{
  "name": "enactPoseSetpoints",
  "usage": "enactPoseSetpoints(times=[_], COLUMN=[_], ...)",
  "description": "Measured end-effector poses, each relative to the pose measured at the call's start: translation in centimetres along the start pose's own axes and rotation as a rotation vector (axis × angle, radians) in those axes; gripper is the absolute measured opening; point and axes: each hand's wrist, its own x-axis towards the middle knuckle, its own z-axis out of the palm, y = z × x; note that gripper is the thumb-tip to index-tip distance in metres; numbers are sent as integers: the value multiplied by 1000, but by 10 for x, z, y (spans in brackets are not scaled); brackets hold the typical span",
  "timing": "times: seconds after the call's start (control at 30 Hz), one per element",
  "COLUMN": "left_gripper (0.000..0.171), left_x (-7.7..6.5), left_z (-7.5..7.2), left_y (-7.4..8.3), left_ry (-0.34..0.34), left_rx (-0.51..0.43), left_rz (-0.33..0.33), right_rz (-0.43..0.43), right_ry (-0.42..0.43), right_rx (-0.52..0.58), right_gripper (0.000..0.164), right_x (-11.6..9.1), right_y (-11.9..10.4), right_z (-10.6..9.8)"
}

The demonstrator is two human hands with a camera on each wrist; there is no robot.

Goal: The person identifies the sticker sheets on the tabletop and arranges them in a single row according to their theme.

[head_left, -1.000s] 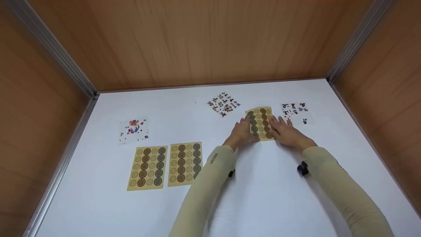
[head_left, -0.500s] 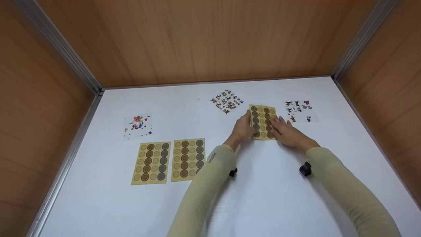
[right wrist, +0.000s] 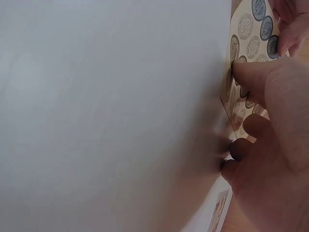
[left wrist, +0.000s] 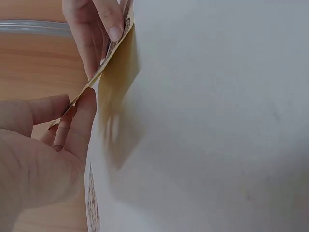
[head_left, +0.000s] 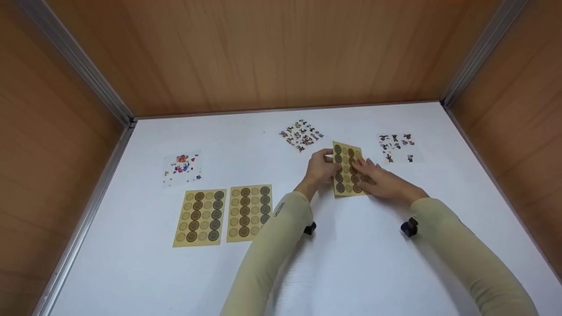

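Thumb and fingers of the left hand (head_left: 320,166) pinch one long edge of a tan sheet (head_left: 345,175) printed with rows of round designs. The right hand (head_left: 385,182) lies against the opposite side with its fingers apart, touching the printed face rather than clamped on it; how hard it presses cannot be told. The sheet slants between the two hands, its pinched edge raised off the tabletop (head_left: 342,263). Handling it well probably means a light pinch near the edge, both sides guided evenly, so that it does not crease.

Just beyond the grip, to its left, lies a clear sheet of small figures (head_left: 302,134); another clear sheet (head_left: 396,147) sits just right of the right fingers, so sideways room looks tight. Left of the grip and nearer, two matching tan sheets (head_left: 199,218) lie side by side, one partly under the left sleeve (head_left: 268,259). The roomiest path seems to be toward the person, between the forearms.
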Motion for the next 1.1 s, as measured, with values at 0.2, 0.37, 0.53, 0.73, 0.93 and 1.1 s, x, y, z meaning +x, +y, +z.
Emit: enactPoseSetpoints(times=[0.2, 0.37, 0.53, 0.73, 0.93, 1.1], left_gripper=[41, 39, 36, 37, 39, 40], left_x=[-1, -4, -10, -16, -24, -32], left_z=[-4, -8, -12, -21, -31, -46], left_y=[-5, -6, -2, 5, 4, -1], left_ry=[16, 5, -22, -63, -91, -110], left_rx=[-7, -61, -125, -228, -213, -189], left_rz=[-5, 4, 29, 54, 41, 50], right_rz=[28, 111, 220, 185, 216, 198], right_ry=[79, 205, 230, 205, 178, 143], right_rx=[134, 458, 841, 1167, 1217, 1213], right_gripper=[79, 94, 97, 85, 60, 50], right_x=[4, 9, 11, 11, 7, 12], right_y=[-1, -3, -6, 3, -15, -25], right_z=[-3, -9, -20, -26, -26, -20])
